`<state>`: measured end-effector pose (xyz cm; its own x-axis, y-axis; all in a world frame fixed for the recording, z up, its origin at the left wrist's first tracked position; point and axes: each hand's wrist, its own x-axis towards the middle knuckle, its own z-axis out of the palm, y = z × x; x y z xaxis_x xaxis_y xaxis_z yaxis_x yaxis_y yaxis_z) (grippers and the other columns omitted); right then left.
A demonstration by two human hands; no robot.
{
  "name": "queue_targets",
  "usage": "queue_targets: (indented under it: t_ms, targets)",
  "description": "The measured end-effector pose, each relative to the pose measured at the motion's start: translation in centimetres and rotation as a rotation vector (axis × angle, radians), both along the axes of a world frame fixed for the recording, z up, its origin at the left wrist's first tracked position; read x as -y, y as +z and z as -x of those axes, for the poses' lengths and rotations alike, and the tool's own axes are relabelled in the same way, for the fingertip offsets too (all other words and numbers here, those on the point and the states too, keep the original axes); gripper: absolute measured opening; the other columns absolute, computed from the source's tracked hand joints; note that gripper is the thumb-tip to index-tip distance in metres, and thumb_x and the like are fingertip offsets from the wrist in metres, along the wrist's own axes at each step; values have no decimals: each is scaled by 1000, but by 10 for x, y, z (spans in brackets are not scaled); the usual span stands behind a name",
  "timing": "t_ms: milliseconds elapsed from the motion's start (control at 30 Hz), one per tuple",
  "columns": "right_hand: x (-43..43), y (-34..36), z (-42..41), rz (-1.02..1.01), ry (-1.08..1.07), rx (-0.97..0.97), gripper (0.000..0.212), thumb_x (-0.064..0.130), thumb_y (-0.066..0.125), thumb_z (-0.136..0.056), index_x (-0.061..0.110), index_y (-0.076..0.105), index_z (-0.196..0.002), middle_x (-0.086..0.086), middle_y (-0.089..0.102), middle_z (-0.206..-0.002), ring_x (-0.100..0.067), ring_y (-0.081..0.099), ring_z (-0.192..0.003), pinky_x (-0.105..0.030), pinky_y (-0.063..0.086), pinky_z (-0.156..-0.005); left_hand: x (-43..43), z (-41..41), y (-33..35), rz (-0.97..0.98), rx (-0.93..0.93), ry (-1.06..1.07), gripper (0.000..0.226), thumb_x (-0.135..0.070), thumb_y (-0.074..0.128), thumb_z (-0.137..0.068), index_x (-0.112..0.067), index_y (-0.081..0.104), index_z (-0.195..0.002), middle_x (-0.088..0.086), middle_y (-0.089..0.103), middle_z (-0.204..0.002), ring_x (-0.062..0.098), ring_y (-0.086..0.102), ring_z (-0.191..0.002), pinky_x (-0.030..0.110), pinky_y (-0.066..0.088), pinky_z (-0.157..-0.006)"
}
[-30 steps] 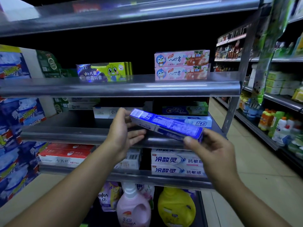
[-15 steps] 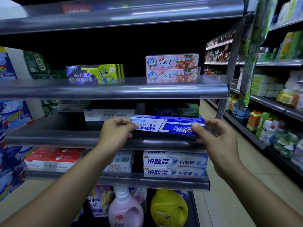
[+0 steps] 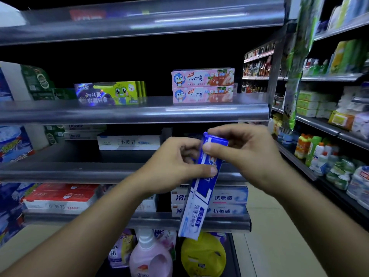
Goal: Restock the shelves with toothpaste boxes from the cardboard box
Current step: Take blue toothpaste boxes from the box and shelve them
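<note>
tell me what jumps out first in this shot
The blue box stands out first: dead centre, nearly upright, its top end pinched by the left hand and the right hand. Next come two pink boxes stacked on the shelf above the hands, and a yellow bottle low down beneath the box.

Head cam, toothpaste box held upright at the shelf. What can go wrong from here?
1. The left hand and right hand both pinch only the upper end of the blue toothpaste box. Its long lower end hangs free and may slip or swing.
2. Turning it flat may knock that end against the lower shelf lip or the stacked boxes there.
</note>
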<state>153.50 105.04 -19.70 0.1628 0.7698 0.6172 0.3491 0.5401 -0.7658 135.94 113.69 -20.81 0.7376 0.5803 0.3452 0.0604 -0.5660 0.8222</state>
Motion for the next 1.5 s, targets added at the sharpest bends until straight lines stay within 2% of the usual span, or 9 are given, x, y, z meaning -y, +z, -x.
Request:
queue_targets:
  t_ms: [233, 400, 533, 800, 900, 1000, 1200, 1333, 1500]
  targets:
    - [12, -73, -15, 295, -83, -50, 60, 49, 85, -67, 35, 67, -123, 9, 72, -113, -14, 71, -96, -35, 60, -82, -11, 17, -24, 406, 532, 263, 44, -16, 83, -68, -3, 64, -106, 13, 77, -91, 26, 76, -78, 35, 64, -68]
    - [7, -106, -16, 314, -50, -336, 51, 31, 88, -63, 14, 74, -109, -4, 78, -101, -27, 74, -86, -36, 62, -74, -18, 15, -39, 627, 664, 248, 32, -19, 75, -73, -12, 65, -102, 11, 75, -89, 19, 72, -75, 28, 62, -68]
    - [0, -92, -29, 198, -169, -463, 53, 20, 89, -58, 11, 72, -107, -6, 79, -90, -20, 77, -83, -25, 61, -71, -34, 17, -43, 696, 713, 223, 31, -9, 73, -79, -15, 60, -106, 11, 77, -98, 22, 75, -84, 32, 63, -74]
    - [-49, -49, -63, 105, -505, -256, 34, 22, 93, -70, 14, 74, -97, 4, 75, -88, -9, 73, -82, -25, 60, -81, -89, -1, -32, 261, 322, 637, 21, -18, 86, -82, -12, 75, -98, 5, 79, -95, 16, 74, -87, 27, 58, -77]
    - [-70, -40, -73, 98, -572, -155, 42, 26, 92, -73, 13, 74, -108, 15, 69, -84, 4, 66, -77, -10, 52, -68, -107, -13, -24, 165, 233, 737, 46, -31, 89, -78, -7, 74, -114, 8, 77, -107, 23, 73, -96, 38, 59, -89]
    - [-85, -44, -84, 210, -618, -66, 44, 28, 89, -77, 10, 73, -114, 9, 69, -88, -11, 68, -84, -25, 52, -78, -120, -18, -24, 78, 75, 835, 59, -42, 92, -73, -11, 73, -119, 4, 74, -111, 25, 70, -100, 37, 57, -91]
    - [-90, -64, -92, 303, -637, -90, 29, 25, 89, -77, 19, 73, -101, 9, 72, -87, -12, 69, -84, -32, 56, -79, -139, -13, -36, 115, -32, 785, 35, -26, 96, -68, -14, 77, -94, 9, 78, -90, 22, 70, -77, 38, 61, -83]
    - [-95, -63, -93, 345, -673, -60, 26, 25, 91, -74, 26, 65, -76, 8, 71, -77, -9, 68, -74, -26, 51, -64, -146, -15, -36, 98, -58, 790, 34, -29, 97, -66, -16, 73, -86, 5, 76, -87, 23, 72, -82, 39, 62, -82]
    - [-116, -52, -97, 422, -744, 40, 26, 26, 90, -76, 15, 66, -75, -6, 70, -83, -21, 65, -72, -26, 47, -61, -152, -29, -27, -26, -189, 839, 33, -35, 95, -70, -24, 63, -68, 6, 77, -95, 25, 71, -87, 33, 58, -80]
